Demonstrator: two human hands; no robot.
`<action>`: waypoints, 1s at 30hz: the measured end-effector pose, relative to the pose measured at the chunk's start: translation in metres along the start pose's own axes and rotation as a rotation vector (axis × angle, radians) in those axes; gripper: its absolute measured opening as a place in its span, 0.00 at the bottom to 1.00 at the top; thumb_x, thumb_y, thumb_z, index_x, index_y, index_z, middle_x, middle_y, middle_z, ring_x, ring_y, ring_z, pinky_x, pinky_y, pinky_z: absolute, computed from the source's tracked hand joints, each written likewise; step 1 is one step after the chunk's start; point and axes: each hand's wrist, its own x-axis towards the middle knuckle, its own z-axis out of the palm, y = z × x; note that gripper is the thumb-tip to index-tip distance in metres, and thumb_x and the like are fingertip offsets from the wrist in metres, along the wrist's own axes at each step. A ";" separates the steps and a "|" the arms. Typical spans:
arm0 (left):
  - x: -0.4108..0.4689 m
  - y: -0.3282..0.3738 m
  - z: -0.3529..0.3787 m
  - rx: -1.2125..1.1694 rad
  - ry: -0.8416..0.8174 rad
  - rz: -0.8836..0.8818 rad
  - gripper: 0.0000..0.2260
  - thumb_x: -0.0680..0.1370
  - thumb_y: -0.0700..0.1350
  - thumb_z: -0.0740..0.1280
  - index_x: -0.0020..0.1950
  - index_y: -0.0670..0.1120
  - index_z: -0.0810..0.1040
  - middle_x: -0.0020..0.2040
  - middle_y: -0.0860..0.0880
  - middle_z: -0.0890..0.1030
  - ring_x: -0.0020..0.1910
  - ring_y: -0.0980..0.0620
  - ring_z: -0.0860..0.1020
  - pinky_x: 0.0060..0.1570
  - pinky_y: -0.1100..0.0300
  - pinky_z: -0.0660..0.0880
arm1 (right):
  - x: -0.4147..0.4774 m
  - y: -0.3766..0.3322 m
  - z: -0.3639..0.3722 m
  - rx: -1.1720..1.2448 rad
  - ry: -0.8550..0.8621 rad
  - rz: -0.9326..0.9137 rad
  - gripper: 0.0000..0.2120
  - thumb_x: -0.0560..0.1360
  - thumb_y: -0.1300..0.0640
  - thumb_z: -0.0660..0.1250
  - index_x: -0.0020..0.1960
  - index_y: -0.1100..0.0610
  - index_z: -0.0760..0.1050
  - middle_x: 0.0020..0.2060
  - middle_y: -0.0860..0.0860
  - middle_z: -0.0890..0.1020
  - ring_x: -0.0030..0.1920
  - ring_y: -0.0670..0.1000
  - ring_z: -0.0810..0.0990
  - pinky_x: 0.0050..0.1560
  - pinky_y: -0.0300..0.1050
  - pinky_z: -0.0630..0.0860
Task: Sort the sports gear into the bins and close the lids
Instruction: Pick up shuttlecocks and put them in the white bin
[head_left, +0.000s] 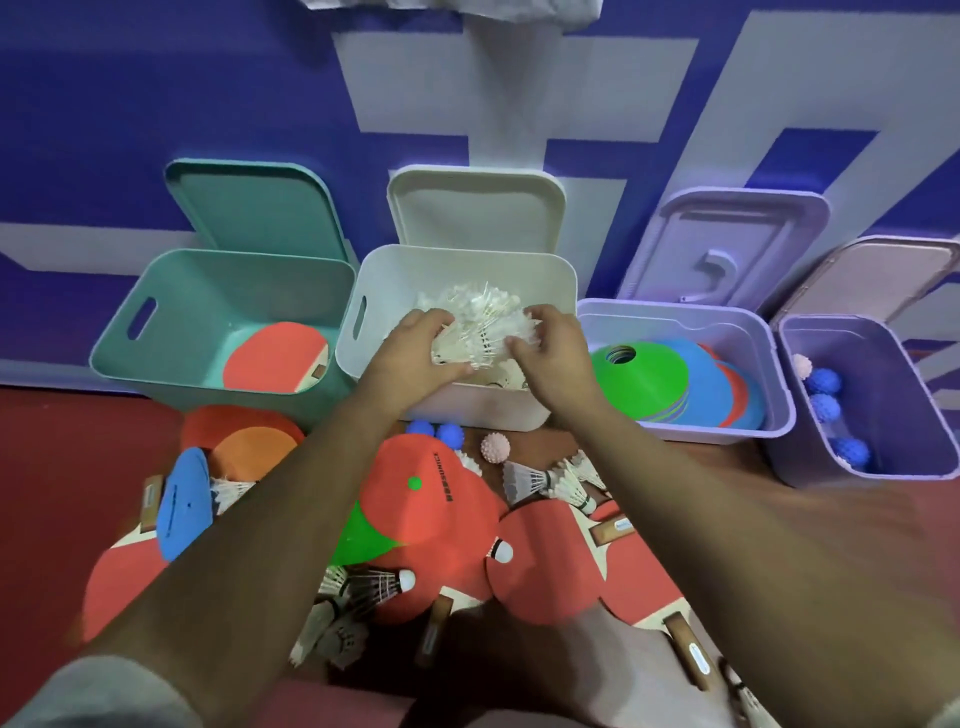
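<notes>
While both arms reach over the white bin (483, 413), the left hand (415, 353) and right hand (550, 348) curl their fingers round a bunch of shuttlecocks (480, 327) over its opening; loose shuttlecocks (524, 480), paddles (436, 499) and spiky balls (494, 448) lie on the red floor (52, 493).

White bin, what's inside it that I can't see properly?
Head view only:
- White bin floor: mostly hidden by the left hand, right hand and the bunch of shuttlecocks they hold.
- That bunch: blurred, so no count.
- Table tennis paddles: partly covered by both forearms.
- Purple ball bin: right side cut off by the frame edge.
</notes>
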 end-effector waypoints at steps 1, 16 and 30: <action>0.009 0.000 0.005 0.008 -0.019 0.007 0.28 0.70 0.52 0.76 0.66 0.47 0.73 0.57 0.48 0.74 0.55 0.50 0.73 0.55 0.61 0.68 | 0.007 0.004 0.001 -0.015 0.021 0.038 0.22 0.73 0.57 0.69 0.65 0.59 0.72 0.57 0.59 0.76 0.57 0.56 0.76 0.53 0.38 0.66; 0.062 0.011 0.063 -0.344 -0.341 -0.193 0.22 0.71 0.51 0.72 0.57 0.49 0.65 0.49 0.49 0.78 0.47 0.50 0.79 0.48 0.52 0.77 | 0.075 0.036 -0.002 -0.213 -0.055 0.065 0.24 0.73 0.60 0.70 0.69 0.57 0.72 0.62 0.56 0.77 0.63 0.54 0.75 0.61 0.41 0.68; 0.063 0.027 0.081 -0.051 -0.122 -0.069 0.21 0.75 0.56 0.71 0.59 0.43 0.73 0.56 0.43 0.74 0.53 0.45 0.75 0.54 0.52 0.74 | 0.051 0.043 -0.030 -0.300 -0.018 -0.011 0.16 0.78 0.56 0.62 0.64 0.58 0.77 0.62 0.54 0.80 0.63 0.54 0.76 0.63 0.42 0.67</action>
